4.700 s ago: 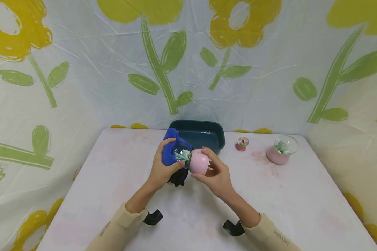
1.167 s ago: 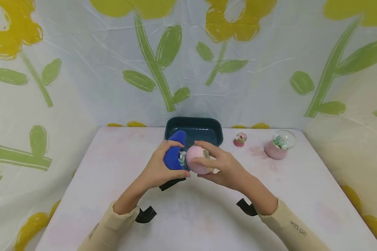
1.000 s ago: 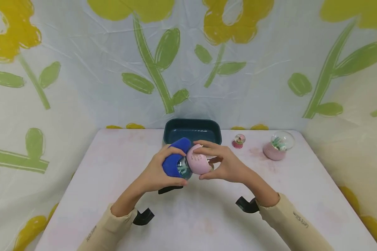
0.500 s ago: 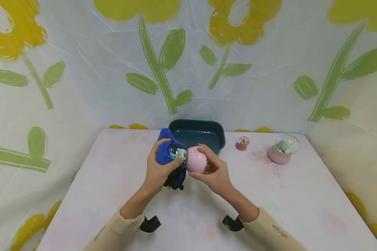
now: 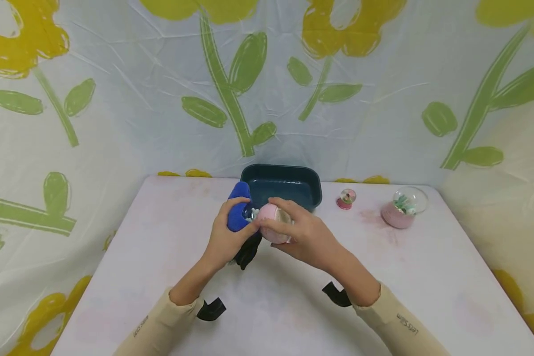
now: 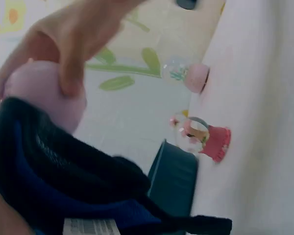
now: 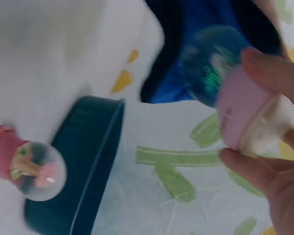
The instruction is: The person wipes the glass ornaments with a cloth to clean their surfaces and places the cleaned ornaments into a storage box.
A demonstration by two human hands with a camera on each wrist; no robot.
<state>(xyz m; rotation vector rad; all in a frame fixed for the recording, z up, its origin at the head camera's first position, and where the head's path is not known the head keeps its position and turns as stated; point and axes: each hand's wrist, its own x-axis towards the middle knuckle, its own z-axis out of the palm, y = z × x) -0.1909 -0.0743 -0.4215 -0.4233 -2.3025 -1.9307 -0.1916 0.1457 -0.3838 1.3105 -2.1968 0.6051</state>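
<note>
Blue cloth [image 5: 237,217]: plush, black along its edges, wrapped partly around the dome; dark folds [image 5: 247,249] hang below the left hand, and a white tag [image 6: 90,226] with barcode lines shows in the left wrist view.
Pink-based globe: raised over the table, on the near side of the tray, tipped on its side; clear dome [image 7: 206,63] toward the blue cloth, pink base [image 7: 242,105] toward the right hand, pale underside facing the right palm. Glints of green inside the dome.
Left hand [image 5: 224,237]: holds the blue cloth to the dome, fingers on the far side, thumb on the near side close to the pink base.
Right hand [image 5: 311,235]: grips the pink base, fingertips on opposite sides of it.
Tray [image 5: 289,190]: dark teal, deep-walled, at the back edge of the table.
Small globe [image 5: 347,199]: red-pink foot, clear ball, pinkish figure inside; right of the tray, apart from it.
Large globe [image 5: 398,216]: pink foot, clear bowl, green figure inside; farther right, near the back corner.
Cuffs: beige sleeves [image 5: 398,321], lettered; a black curved piece [image 5: 211,310] juts inward at each wrist.
Table [image 5: 160,237]: whitish, faint pink blotches.
Backdrop [image 5: 151,113]: pale sheet, yellow flowers, green stems.
</note>
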